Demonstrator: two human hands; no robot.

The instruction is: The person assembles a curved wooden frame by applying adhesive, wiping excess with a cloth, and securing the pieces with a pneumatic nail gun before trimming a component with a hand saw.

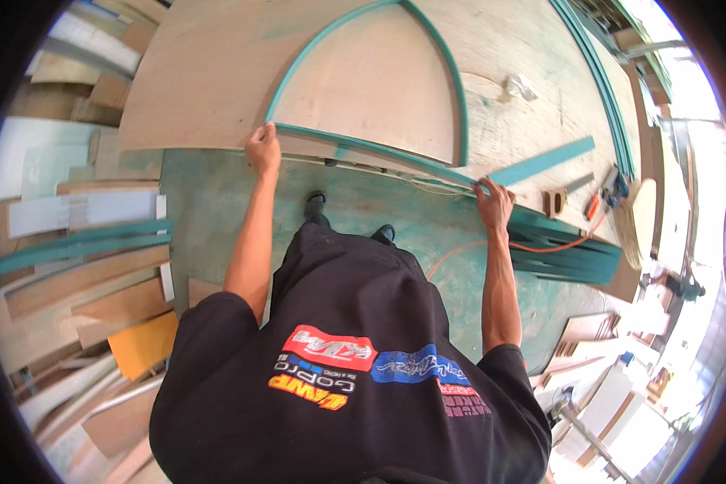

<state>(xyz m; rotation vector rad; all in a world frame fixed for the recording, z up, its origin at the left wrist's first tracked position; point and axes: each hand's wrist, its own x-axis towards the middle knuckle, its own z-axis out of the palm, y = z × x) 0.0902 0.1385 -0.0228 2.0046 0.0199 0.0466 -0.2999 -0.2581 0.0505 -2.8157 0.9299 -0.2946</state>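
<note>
A long green strip (367,146) lies along the near edge of the wooden worktable. My left hand (264,149) is closed on its left end, where it meets the foot of a green pointed arch (458,85). At the strip's right end my right hand (494,202) grips it with thumb and fingers, just past the arch's right foot. The arch lies flat on the table, its peak at the far side. A wider green board (544,160) rests at a slant near my right hand.
Right of my hand lie a wood-handled saw (555,202) and an orange-and-dark tool (611,189) near an orange hose (552,248). Long green strips (601,73) run along the table's right side. Green boards (569,250) are stacked below. Wood offcuts (121,310) fill the left.
</note>
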